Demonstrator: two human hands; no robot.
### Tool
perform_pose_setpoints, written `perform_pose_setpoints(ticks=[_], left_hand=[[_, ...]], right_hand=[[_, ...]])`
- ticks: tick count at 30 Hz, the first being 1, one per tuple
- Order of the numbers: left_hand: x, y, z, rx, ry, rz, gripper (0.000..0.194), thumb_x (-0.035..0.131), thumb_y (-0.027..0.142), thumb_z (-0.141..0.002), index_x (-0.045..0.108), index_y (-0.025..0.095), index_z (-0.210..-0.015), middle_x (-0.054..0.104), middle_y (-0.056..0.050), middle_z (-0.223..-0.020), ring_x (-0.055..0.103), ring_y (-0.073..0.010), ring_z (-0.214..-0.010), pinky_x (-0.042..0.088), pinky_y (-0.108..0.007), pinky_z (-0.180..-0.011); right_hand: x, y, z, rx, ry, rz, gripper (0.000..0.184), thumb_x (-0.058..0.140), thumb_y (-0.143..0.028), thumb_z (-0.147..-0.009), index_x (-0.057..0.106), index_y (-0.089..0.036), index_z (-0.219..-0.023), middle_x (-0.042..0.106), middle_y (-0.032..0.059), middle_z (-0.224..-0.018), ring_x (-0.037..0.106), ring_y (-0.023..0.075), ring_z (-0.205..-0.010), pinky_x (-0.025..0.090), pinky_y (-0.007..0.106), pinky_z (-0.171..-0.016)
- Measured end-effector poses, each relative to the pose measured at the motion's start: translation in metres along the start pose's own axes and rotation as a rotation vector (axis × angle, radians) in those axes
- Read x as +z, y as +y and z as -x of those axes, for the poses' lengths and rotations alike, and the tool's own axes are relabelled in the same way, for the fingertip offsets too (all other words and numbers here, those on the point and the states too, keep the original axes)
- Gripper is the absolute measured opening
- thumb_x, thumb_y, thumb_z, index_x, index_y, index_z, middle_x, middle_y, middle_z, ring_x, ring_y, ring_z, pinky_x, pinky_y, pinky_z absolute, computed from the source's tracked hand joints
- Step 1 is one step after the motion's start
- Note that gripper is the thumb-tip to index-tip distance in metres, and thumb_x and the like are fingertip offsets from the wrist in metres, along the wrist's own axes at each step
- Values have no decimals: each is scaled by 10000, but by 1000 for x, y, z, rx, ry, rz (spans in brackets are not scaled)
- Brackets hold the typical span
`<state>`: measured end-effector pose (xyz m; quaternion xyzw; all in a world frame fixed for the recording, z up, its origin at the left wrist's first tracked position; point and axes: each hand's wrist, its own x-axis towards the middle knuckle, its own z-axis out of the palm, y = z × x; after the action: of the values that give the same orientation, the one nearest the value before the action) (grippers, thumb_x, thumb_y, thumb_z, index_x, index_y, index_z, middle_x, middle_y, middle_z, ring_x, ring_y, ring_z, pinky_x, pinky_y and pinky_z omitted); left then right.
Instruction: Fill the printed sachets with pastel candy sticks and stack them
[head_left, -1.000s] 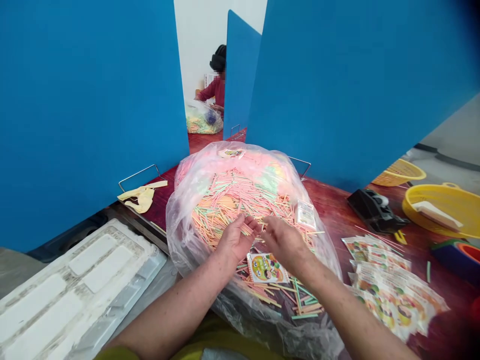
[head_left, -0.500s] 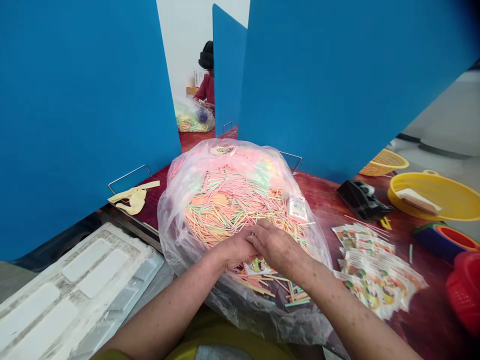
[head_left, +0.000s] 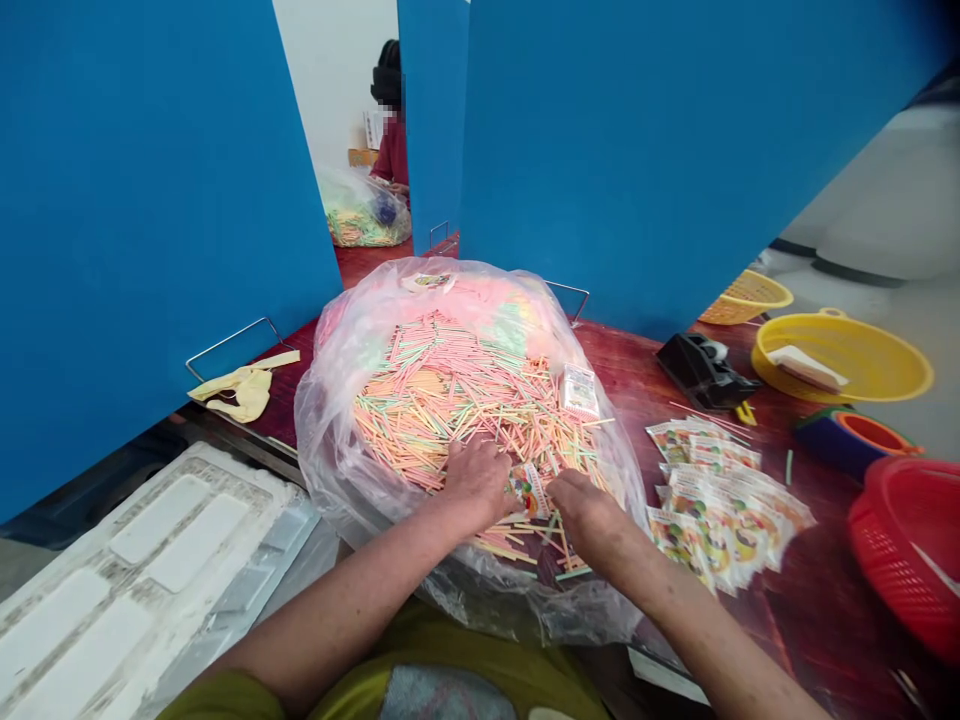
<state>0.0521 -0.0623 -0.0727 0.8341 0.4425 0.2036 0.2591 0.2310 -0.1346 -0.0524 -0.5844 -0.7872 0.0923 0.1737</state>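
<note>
A plastic bag [head_left: 322, 420] lies open on the table, filled with a loose pile of thin pastel pink, green and orange sticks [head_left: 457, 390]. My left hand [head_left: 474, 485] presses palm down on the near part of the pile. My right hand [head_left: 587, 517] sits a little to the right, its fingers curled down among the sticks. Between them lies a printed packet [head_left: 529, 490], partly hidden. A second clear packet [head_left: 580, 390] rests on the pile farther back. The fingertips of both hands are hidden.
Printed packets [head_left: 720, 505] lie on the red-brown table [head_left: 630, 350] to the right, near a black tape dispenser [head_left: 701, 370], a yellow basin [head_left: 840, 355] and a red basket [head_left: 907, 550]. Blue partitions [head_left: 150, 220] stand ahead. A white moulded tray [head_left: 150, 570] sits at left. Beyond, a co-worker [head_left: 390, 140] sits.
My hands have gone from raised and together to palm down and apart on the pile. The view has shifted, bringing the red basket in at the right.
</note>
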Motion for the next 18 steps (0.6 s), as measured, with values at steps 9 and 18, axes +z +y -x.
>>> perform_pose_setpoints(ticks=[9, 18], left_hand=[[-6, -8, -16, 0, 12, 206, 228, 694, 107, -560, 521, 201, -446, 385, 36, -445, 469, -161, -596, 318, -273, -742], [15, -11, 3, 229, 182, 139, 113, 556, 176, -750, 645, 233, -713, 587, -65, -768, 472, -237, -890, 192, -383, -888]], right_hand=[[20, -6, -17, 61, 57, -184, 219, 395, -145, -805, 538, -180, -643, 534, 19, -653, 510, 141, -653, 413, 253, -612], [39, -11, -10, 45, 48, -9, 265, 325, -43, -801, 549, -163, -725, 533, 53, -740, 495, 149, -693, 431, 264, -648]])
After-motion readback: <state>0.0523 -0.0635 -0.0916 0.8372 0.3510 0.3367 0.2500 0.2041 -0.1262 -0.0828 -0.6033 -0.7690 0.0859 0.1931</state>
